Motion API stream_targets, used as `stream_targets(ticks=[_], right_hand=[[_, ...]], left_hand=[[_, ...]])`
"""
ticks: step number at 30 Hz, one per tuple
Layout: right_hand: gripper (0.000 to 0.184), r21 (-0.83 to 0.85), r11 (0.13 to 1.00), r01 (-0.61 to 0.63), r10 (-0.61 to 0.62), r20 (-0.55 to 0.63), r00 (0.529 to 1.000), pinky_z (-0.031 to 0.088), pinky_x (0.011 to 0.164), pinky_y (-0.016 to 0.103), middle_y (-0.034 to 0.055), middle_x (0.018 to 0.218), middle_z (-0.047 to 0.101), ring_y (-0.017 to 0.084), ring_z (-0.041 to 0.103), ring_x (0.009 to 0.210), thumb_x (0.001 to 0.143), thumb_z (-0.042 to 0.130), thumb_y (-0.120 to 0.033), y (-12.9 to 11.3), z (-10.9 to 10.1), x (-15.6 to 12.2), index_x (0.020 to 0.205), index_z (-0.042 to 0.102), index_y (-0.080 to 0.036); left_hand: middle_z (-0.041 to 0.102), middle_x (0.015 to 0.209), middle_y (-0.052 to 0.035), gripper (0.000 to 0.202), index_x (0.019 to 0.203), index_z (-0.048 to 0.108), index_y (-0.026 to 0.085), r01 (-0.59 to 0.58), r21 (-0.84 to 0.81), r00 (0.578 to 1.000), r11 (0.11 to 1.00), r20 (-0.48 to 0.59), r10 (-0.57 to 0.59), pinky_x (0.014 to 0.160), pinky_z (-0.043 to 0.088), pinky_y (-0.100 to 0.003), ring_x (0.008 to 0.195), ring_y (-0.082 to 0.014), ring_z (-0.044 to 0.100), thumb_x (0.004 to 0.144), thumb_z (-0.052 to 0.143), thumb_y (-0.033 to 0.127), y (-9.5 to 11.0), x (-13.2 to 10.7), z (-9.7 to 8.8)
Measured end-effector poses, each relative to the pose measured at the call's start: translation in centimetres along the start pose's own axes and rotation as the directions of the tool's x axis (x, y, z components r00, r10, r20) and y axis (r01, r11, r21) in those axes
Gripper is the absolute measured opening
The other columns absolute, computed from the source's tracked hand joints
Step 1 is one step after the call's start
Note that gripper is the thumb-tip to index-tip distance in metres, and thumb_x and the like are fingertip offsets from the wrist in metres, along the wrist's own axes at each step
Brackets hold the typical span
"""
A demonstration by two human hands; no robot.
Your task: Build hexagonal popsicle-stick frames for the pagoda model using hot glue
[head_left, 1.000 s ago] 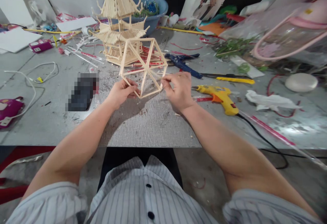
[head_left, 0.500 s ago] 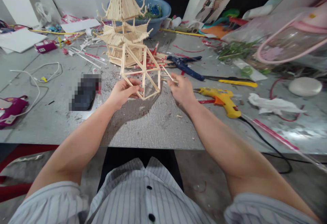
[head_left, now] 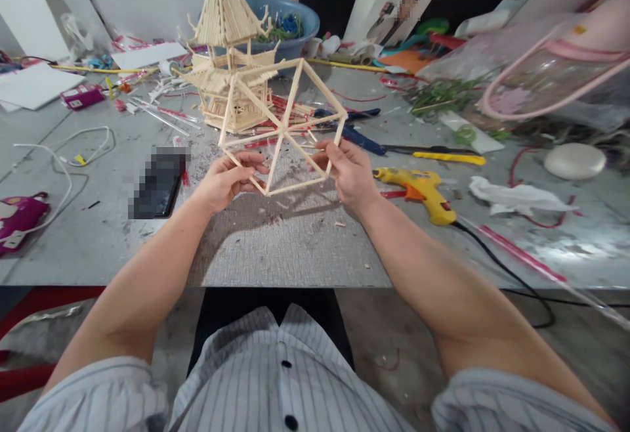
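A hexagonal frame of thin wooden sticks (head_left: 283, 131), with spokes meeting at its centre, is held tilted above the table between both hands. My left hand (head_left: 224, 181) pinches its lower left side, fingers behind and thumb in front. At its lower right side, my right hand (head_left: 353, 171) is closed on the frame, with fingers reaching behind it. A short stick end shows near those fingers; I cannot tell if it is held. Behind the frame stands a wooden stick pagoda model (head_left: 227, 8), partly covered by the frame.
Right of my right hand lies a yellow glue gun (head_left: 423, 189), with blue-handled pliers (head_left: 361, 138) and a yellow cutter (head_left: 449, 157) behind. A phone (head_left: 158, 186) lies to the left. Further back are a blue basin (head_left: 310, 21), white tissue (head_left: 516, 197) and scattered scraps.
The frame has turned to face me more and now spans further right. My right hand, earlier pinching thin sticks beside the frame, has closed on its right side. My left hand keeps its hold.
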State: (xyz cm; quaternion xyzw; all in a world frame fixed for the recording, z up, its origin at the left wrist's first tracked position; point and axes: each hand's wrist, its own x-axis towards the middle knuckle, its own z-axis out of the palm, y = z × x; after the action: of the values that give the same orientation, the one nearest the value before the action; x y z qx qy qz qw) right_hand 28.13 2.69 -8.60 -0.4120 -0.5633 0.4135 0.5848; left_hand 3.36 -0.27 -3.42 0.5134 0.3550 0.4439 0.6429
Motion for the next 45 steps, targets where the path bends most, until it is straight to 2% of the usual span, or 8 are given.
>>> stream_targets(ticks=[9, 15, 23, 31, 35, 37, 40, 45], right_hand=[[0.049, 0.175, 0.979, -0.106, 0.104, 0.019, 0.994, 0.055, 0.055, 0.031, -0.0031, 0.065, 0.064, 0.012, 0.059, 0.052, 0.063, 0.078, -0.067, -1.2, 0.4, -0.3, 0.076, 0.058, -0.024], [0.050, 0.200, 0.969, -0.148, 0.137, 0.064, 0.988, 0.057, 0.059, 0.032, -0.0032, 0.065, 0.064, 0.014, 0.063, 0.057, 0.063, 0.079, -0.066, -1.1, 0.6, -0.4, 0.077, 0.056, -0.024], [0.049, 0.172, 0.971, -0.166, 0.143, 0.135, 0.980, 0.057, 0.058, 0.033, -0.0012, 0.067, 0.066, 0.015, 0.063, 0.056, 0.065, 0.077, -0.067, -1.1, 0.5, -0.6, 0.075, 0.056, -0.024], [0.052, 0.175, 0.958, -0.229, 0.193, 0.198, 0.961, 0.056, 0.059, 0.032, -0.0012, 0.067, 0.064, 0.015, 0.061, 0.057, 0.061, 0.079, -0.070, -0.6, 0.7, -0.7, 0.076, 0.058, -0.024], [0.054, -0.110, 0.994, 0.010, -0.013, -0.030, 0.999, 0.056, 0.066, 0.035, 0.0031, 0.086, 0.067, 0.017, 0.064, 0.071, 0.071, 0.069, -0.072, 0.5, 0.2, 0.1, 0.094, 0.057, -0.024], [0.052, -0.395, 0.899, 0.191, -0.262, -0.133, 0.956, 0.054, 0.074, 0.039, 0.0074, 0.102, 0.067, 0.019, 0.064, 0.082, 0.079, 0.062, -0.070, 0.1, -0.1, 0.2, 0.103, 0.057, -0.024], [0.039, -0.685, 0.618, 0.385, -0.507, 0.027, 0.862, 0.049, 0.087, 0.043, 0.0092, 0.101, 0.068, 0.023, 0.063, 0.094, 0.093, 0.048, -0.059, -1.8, 0.6, -0.2, 0.099, 0.063, -0.024], [0.034, -0.800, 0.300, 0.519, -0.460, 0.356, 0.813, 0.042, 0.088, 0.045, 0.0073, 0.081, 0.069, 0.027, 0.063, 0.092, 0.098, 0.047, -0.048, -5.3, 5.0, -1.1, 0.093, 0.070, -0.023]], left_hand=[[0.073, 0.079, -0.0010, 0.036, 0.103, 0.060, 0.017, -0.038, -0.010, 0.985, 0.999, -0.167, 0.036, 0.062, 0.058, -0.030, 0.063, -0.0165, 0.071, 0.075, 0.073, 0.036, -0.3, 0.6, -0.4], [0.074, 0.094, -0.0035, 0.043, 0.119, 0.058, 0.024, -0.025, 0.007, 0.985, 1.000, -0.168, 0.026, 0.067, 0.056, -0.031, 0.067, -0.0157, 0.070, 0.086, 0.060, 0.052, -0.2, 0.5, -0.3], [0.073, 0.101, -0.0065, 0.046, 0.121, 0.060, 0.023, -0.024, -0.020, 0.982, 1.000, -0.189, 0.020, 0.071, 0.056, -0.031, 0.076, -0.0170, 0.071, 0.090, 0.054, 0.055, -0.4, 0.6, -0.4], [0.076, 0.091, -0.0063, 0.053, 0.125, 0.062, 0.016, 0.089, -0.086, 0.996, 0.992, 0.021, -0.087, 0.074, 0.060, -0.035, 0.070, -0.0188, 0.074, 0.073, 0.069, 0.025, -0.5, 0.3, 0.1], [0.077, 0.092, -0.0061, 0.054, 0.123, 0.061, 0.015, 0.085, -0.101, 0.996, 0.991, -0.001, -0.085, 0.072, 0.060, -0.031, 0.069, -0.0176, 0.074, 0.070, 0.065, 0.015, -0.4, 0.3, 0.5], [0.076, 0.095, -0.0062, 0.058, 0.126, 0.058, 0.015, 0.067, -0.104, 0.997, 0.992, -0.027, -0.070, 0.068, 0.058, -0.028, 0.069, -0.0160, 0.073, 0.068, 0.063, 0.012, -0.3, 0.3, 0.7], [0.075, 0.097, -0.0044, 0.071, 0.135, 0.050, 0.017, 0.034, -0.113, 0.997, 0.993, -0.058, -0.041, 0.068, 0.057, -0.026, 0.069, -0.0139, 0.072, 0.065, 0.061, 0.007, -0.4, 0.4, 0.9], [0.074, 0.098, 0.0005, 0.086, 0.145, 0.039, 0.028, -0.033, -0.120, 0.996, 0.992, -0.084, 0.023, 0.077, 0.057, -0.027, 0.073, -0.0107, 0.070, 0.065, 0.060, 0.003, -0.8, 0.5, 1.2]])
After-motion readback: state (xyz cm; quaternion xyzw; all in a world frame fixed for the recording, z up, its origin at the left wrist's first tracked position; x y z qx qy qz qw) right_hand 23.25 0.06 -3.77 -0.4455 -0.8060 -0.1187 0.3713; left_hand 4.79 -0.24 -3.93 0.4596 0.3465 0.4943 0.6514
